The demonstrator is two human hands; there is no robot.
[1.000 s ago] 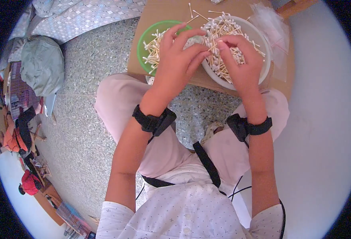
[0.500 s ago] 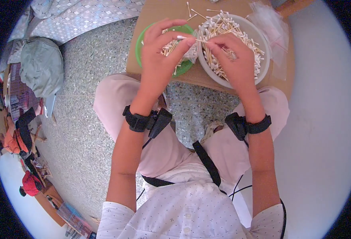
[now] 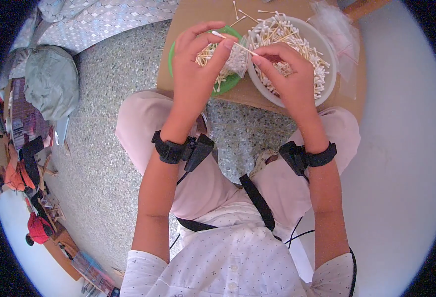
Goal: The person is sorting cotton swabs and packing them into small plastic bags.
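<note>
A cotton swab (image 3: 241,46) stretches between my two hands, slanting down to the right. My left hand (image 3: 198,57) pinches it near its upper white tip, between thumb and forefinger, with the other fingers loosely bent. The lower tip is between the thumb and forefinger of my right hand (image 3: 289,72). Under my left hand is a green bowl (image 3: 172,58) with cotton swabs in it, partly hidden. A clear plastic bag of swabs (image 3: 236,63) shows between the hands, at the bowl's right side. My right hand hangs over a white bowl (image 3: 333,74) heaped with swabs.
Both bowls stand on a brown cardboard surface (image 3: 344,106). Several loose swabs (image 3: 237,20) lie at its far side. Clear plastic bags (image 3: 334,29) are piled at the far right. A grey-green bag (image 3: 52,81) sits on the speckled floor (image 3: 109,148) to the left.
The swab has tilted: its left tip has risen up and left, and its right end has dropped slightly. Both hands have shifted a little and keep hold of it.
</note>
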